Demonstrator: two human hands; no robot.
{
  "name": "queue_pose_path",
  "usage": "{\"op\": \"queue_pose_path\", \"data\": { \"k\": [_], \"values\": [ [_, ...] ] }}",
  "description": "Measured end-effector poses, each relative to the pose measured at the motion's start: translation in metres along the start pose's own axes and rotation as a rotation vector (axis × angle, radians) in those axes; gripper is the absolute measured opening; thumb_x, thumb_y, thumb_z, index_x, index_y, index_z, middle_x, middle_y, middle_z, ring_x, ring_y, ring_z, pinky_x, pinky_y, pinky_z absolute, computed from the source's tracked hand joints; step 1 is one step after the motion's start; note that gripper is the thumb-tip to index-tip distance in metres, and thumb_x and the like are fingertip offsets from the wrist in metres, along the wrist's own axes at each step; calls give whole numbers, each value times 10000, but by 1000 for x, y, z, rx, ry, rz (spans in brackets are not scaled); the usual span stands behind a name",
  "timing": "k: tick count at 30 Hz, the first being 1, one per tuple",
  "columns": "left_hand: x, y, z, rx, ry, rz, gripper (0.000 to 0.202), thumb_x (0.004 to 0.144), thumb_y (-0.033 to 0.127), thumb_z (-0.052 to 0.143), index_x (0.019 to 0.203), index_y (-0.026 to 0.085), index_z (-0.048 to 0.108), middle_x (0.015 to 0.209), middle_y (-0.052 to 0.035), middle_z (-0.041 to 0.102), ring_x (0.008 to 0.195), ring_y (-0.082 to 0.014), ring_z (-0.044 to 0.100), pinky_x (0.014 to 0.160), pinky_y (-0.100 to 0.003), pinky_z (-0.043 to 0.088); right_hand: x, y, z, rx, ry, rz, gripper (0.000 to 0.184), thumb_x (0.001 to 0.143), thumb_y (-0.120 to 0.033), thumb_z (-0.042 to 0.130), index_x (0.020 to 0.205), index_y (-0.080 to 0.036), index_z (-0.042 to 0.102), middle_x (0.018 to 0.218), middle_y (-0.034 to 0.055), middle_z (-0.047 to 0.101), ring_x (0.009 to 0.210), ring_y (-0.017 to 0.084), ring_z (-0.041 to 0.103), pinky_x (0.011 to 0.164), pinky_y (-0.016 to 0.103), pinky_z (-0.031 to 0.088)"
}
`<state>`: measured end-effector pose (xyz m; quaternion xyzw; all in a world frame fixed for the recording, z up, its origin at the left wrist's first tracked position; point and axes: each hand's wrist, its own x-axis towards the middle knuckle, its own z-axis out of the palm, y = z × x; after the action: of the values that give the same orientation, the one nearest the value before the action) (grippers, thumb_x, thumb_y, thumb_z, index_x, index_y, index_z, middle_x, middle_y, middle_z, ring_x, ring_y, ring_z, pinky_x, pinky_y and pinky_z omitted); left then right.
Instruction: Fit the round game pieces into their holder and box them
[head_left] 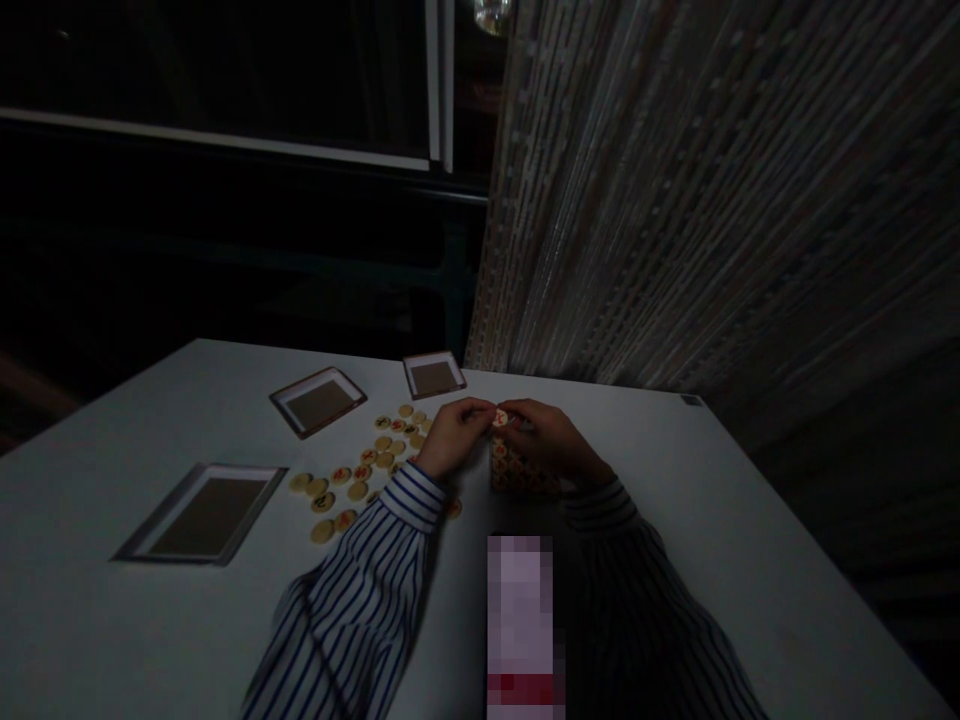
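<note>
A round xiangqi piece (500, 418) with a red character stands on edge between my two hands. The fingertips of my left hand (461, 432) pinch it from the left. My right hand (551, 437) is closed on its right side, over a patterned block of stacked pieces (506, 470) that looks like a box or stacked rows; the hand hides part of it. Many loose xiangqi pieces (385, 460), some with red or dark characters and some plain side up, lie spread to the left of my left hand. One loose piece (454, 508) rests near my left wrist.
Three framed flat trays or cards lie on the white table (675, 560): one at near left (206, 512), one farther back (318, 401), one at the back edge (435, 375). A phone with a blurred screen (519, 610) is at front. A string curtain (637, 200) hangs behind.
</note>
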<state>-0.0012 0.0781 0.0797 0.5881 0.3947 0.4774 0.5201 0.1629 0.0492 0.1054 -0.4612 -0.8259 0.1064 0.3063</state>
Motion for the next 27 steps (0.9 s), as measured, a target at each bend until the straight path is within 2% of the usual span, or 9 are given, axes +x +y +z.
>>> {"op": "queue_pose_path", "data": {
  "k": [8, 12, 16, 22, 27],
  "values": [
    [2, -2, -2, 65, -5, -19, 220, 710, 292, 605, 848, 124, 640, 753, -47, 680, 701, -150, 620, 663, -261, 489, 9, 11, -2, -83, -53, -2, 228, 800, -279, 566, 1000, -179, 613, 914, 36, 673, 832, 147, 600, 762, 259, 429],
    [3, -6, -8, 288, -38, 15, 290, 761, 307, 545, 957, 115, 636, 819, -62, 688, 749, -162, 626, 692, -273, 490, 13, 20, -7, -127, -91, 76, 232, 814, -305, 536, 991, -176, 611, 876, 42, 674, 792, 145, 607, 718, 244, 423],
    [2, -12, -11, 511, -97, 39, 288, 797, 298, 497, 978, 137, 651, 916, -76, 692, 861, -185, 625, 776, -284, 481, 12, 28, -10, -228, -142, 181, 241, 828, -348, 506, 979, -195, 614, 819, 28, 677, 758, 150, 612, 671, 237, 403],
    [1, -16, -12, 679, -160, 58, 307, 821, 282, 465, 1022, 141, 649, 1007, -87, 681, 925, -190, 614, 835, -286, 457, 10, 42, -3, -317, -283, 194, 238, 825, -320, 492, 940, -165, 631, 883, 61, 673, 794, 156, 593, 681, 231, 380],
    [0, -17, -11, 739, -184, 68, 303, 831, 288, 455, 1021, 155, 649, 999, -83, 680, 915, -186, 614, 820, -280, 453, 7, 54, 6, -375, -386, 244, 278, 777, -277, 530, 1021, -174, 611, 958, 74, 671, 851, 178, 602, 693, 234, 379]
  ]
}}
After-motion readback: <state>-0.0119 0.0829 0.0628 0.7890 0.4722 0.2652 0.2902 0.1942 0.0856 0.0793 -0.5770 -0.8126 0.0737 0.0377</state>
